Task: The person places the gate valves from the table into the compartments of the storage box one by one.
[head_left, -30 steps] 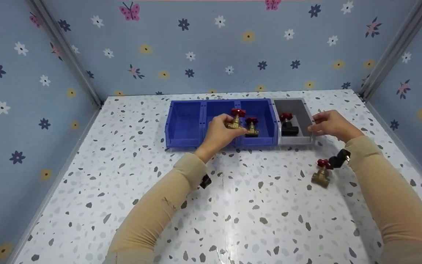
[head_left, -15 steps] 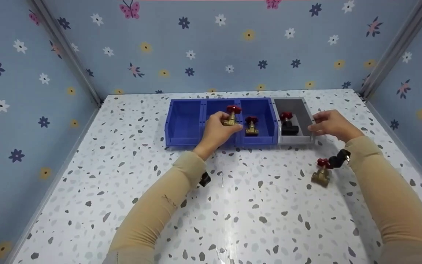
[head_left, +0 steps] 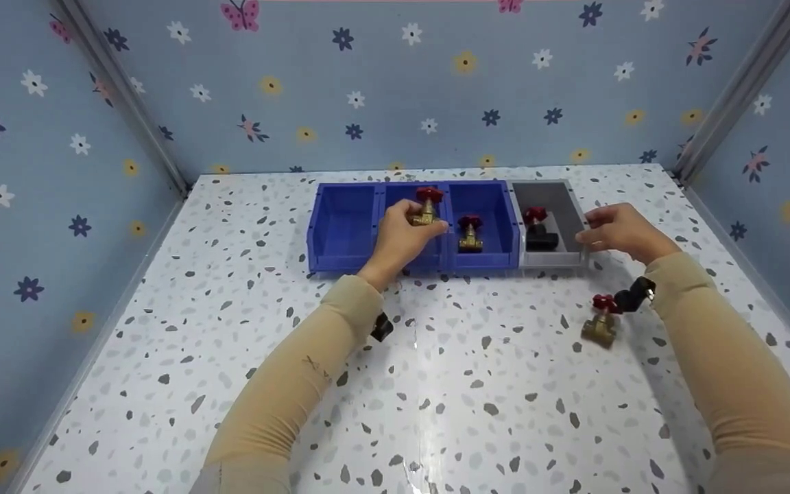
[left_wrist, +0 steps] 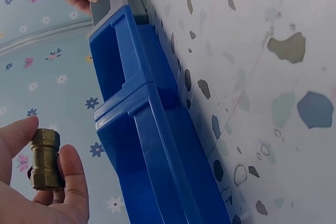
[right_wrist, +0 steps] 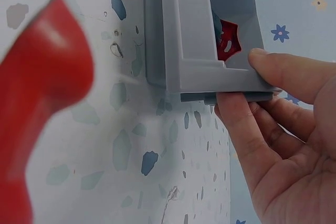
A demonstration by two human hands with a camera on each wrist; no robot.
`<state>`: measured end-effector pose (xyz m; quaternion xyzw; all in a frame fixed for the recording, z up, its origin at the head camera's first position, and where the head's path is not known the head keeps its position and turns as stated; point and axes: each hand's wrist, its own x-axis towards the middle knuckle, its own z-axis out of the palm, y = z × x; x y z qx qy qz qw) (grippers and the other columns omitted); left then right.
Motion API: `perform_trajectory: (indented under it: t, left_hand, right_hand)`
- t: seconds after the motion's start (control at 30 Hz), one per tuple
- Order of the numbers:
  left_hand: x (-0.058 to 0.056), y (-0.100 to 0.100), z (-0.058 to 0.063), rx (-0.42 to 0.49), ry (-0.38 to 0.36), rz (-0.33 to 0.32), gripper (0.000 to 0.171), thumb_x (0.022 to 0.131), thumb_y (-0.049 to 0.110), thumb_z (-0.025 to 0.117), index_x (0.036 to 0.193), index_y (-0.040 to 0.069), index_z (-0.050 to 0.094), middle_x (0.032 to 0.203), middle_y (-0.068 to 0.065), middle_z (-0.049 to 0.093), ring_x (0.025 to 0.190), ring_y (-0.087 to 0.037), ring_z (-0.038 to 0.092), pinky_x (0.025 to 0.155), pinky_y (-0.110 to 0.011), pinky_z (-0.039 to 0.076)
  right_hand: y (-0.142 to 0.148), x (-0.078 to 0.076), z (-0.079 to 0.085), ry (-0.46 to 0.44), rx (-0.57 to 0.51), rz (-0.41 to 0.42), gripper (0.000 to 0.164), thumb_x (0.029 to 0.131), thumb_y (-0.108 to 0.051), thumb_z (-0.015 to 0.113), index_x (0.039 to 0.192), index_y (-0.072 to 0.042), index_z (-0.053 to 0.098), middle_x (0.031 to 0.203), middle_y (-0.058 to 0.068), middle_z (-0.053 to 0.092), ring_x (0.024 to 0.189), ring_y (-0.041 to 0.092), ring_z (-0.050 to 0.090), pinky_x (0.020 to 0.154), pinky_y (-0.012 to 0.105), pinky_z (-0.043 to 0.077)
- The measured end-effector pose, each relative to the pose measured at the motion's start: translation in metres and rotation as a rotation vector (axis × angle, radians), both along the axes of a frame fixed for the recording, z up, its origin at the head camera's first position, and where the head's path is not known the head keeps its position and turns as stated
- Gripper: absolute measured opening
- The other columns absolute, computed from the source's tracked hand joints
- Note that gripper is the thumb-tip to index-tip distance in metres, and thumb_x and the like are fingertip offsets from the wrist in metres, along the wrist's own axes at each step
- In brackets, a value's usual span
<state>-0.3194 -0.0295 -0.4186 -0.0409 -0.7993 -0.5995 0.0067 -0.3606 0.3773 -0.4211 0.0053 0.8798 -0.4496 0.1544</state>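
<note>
Pinching a brass valve (head_left: pixel 428 210), my left hand (head_left: pixel 398 237) has a blue bin (head_left: pixel 426 263) beneath it; my right hand (head_left: pixel 625 232) grips a gray bin (head_left: pixel 551 259).

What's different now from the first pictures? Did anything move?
Yes: the left hand moved a little left, carrying its red-topped valve toward the middle blue bin. Nothing was let go. The right hand still holds the gray bin, and the brass valve in the right blue bin hasn't moved.
</note>
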Motion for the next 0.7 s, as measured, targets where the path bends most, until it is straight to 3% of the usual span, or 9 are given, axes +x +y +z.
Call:
perform_trajectory:
  t: [0.23, 0.7]
  left_hand:
    - [-0.006, -0.001, 0.001, 0.022, -0.003, 0.04, 0.049, 0.097, 0.022, 0.083, 0.135, 0.0, 0.063, 0.125, -0.016, 0.068, 0.102, -0.022, 0.066, 0.09, -0.036, 0.057]
    - [-0.018, 0.003, 0.004, 0.066, -0.028, 0.08, 0.047, 0.097, 0.016, 0.083, 0.136, -0.003, 0.065, 0.126, -0.018, 0.069, 0.104, -0.023, 0.068, 0.09, -0.036, 0.059]
  right_hand:
    - [0.0, -0.001, 0.0, -0.001, -0.009, 0.005, 0.066, 0.103, -0.005, 0.072, 0.157, 0.017, 0.041, 0.13, 0.013, 0.064, 0.092, -0.003, 0.067, 0.085, 0.02, 0.063]
    - [-0.001, 0.001, 0.0, 0.001, 0.016, 0.006, 0.065, 0.102, -0.008, 0.075, 0.155, 0.014, 0.045, 0.136, 0.019, 0.063, 0.094, -0.002, 0.067, 0.084, 0.018, 0.062]
